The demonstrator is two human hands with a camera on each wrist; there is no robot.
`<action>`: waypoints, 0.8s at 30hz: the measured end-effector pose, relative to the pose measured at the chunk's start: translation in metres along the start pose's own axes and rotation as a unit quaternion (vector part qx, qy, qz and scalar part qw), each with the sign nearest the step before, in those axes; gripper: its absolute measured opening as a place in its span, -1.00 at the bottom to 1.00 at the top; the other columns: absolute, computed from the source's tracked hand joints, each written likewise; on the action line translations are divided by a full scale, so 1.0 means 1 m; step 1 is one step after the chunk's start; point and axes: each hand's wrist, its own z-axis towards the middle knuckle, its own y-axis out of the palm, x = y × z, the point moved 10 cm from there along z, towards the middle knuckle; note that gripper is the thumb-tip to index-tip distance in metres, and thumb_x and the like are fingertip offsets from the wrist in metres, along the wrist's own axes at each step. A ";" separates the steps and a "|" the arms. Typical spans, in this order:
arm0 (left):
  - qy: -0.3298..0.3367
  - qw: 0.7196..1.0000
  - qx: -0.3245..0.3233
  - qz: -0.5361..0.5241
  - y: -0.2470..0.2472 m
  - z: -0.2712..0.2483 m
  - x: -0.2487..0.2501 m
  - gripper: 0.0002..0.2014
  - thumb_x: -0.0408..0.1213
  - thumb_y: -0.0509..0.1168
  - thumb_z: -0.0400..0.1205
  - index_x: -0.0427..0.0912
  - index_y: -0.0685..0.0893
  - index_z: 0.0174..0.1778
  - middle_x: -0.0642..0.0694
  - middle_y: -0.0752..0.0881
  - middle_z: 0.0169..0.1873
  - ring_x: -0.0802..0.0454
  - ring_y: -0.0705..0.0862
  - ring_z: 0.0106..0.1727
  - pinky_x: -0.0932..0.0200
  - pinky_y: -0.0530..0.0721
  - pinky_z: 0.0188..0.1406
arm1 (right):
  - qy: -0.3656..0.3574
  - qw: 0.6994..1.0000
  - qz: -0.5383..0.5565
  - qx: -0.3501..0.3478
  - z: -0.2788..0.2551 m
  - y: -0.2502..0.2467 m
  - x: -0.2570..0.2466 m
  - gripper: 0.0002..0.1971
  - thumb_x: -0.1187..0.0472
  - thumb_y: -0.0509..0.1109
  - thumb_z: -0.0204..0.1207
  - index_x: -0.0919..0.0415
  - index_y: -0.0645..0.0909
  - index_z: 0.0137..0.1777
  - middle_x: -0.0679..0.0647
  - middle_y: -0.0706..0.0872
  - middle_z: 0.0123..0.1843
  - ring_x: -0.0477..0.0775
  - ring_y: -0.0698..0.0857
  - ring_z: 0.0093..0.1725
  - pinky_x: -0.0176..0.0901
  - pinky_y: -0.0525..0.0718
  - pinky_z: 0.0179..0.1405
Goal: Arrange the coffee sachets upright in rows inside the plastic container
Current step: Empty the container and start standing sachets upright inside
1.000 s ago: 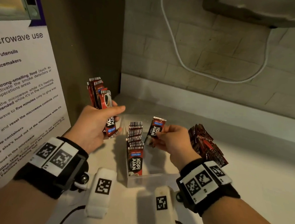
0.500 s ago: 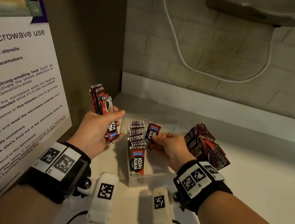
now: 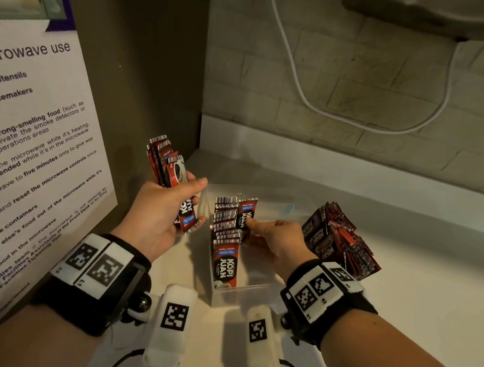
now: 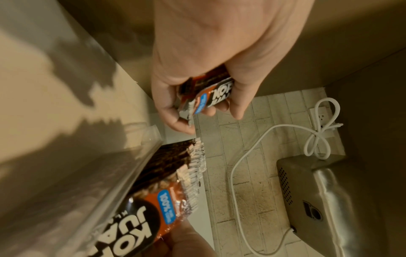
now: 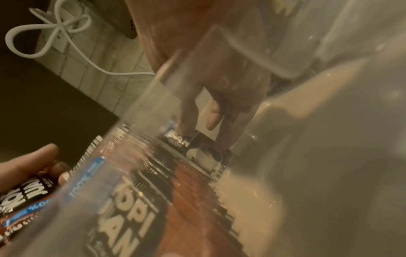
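While our left hand (image 3: pixel 158 220) gripped spare sachets (image 3: pixel 167 166), our right hand (image 3: pixel 277 239) pinched one sachet (image 3: pixel 246 213) inside the container (image 3: pixel 242 296) on the pale counter (image 3: pixel 416 286).

This looks like a shared pantry or break room in an office. A printed notice (image 3: pixel 30 147) on the left wall gives rules for microwave use and mentions a Facilities team and a Front Desk. The white counter (image 3: pixel 400 299) meets a wall of pale brick tiles (image 3: pixel 360 85). A white cable (image 3: pixel 298 88) hangs there, and the grey appliance (image 4: pixel 325 200) above is probably the microwave.
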 end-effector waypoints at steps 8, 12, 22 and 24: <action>0.003 1.000 0.000 -0.004 0.001 -0.003 0.004 -0.84 -0.34 0.47 0.54 -0.04 0.63 -0.24 0.00 0.63 -0.33 0.13 0.65 -0.28 0.00 0.76 -0.24 | 0.060 0.995 0.020 -0.073 -0.012 0.013 0.007 -0.74 0.31 0.53 0.42 0.39 0.54 -0.01 0.29 0.73 -0.32 0.18 0.70 -0.46 -0.06 0.72 -0.44; 0.003 1.000 0.000 -0.003 0.001 -0.004 0.004 -0.84 -0.34 0.47 0.53 -0.04 0.63 -0.26 0.00 0.63 -0.36 0.15 0.65 -0.32 0.00 0.77 -0.24 | 0.038 0.998 -0.001 -0.050 -0.007 0.009 0.003 -0.74 0.28 0.55 0.41 0.34 0.52 -0.08 0.24 0.70 -0.30 0.21 0.74 -0.36 0.12 0.79 -0.23; 0.000 1.000 -0.013 -0.001 0.004 -0.004 0.003 -0.83 -0.35 0.46 0.54 -0.04 0.63 -0.27 0.00 0.63 -0.39 0.20 0.66 -0.43 0.01 0.77 -0.26 | -0.017 0.999 -0.006 -0.045 -0.005 0.011 -0.004 -0.73 0.25 0.52 0.46 0.42 0.61 0.04 0.41 0.78 -0.02 0.36 0.78 -0.09 0.17 0.79 -0.19; 0.000 1.000 -0.012 -0.001 0.004 -0.004 0.003 -0.83 -0.35 0.46 0.54 -0.04 0.63 -0.27 0.00 0.63 -0.39 0.20 0.66 -0.43 0.01 0.78 -0.26 | -0.041 0.999 -0.020 -0.030 -0.005 0.009 -0.008 -0.73 0.25 0.53 0.45 0.45 0.63 0.02 0.41 0.78 -0.03 0.40 0.78 -0.01 0.30 0.76 -0.02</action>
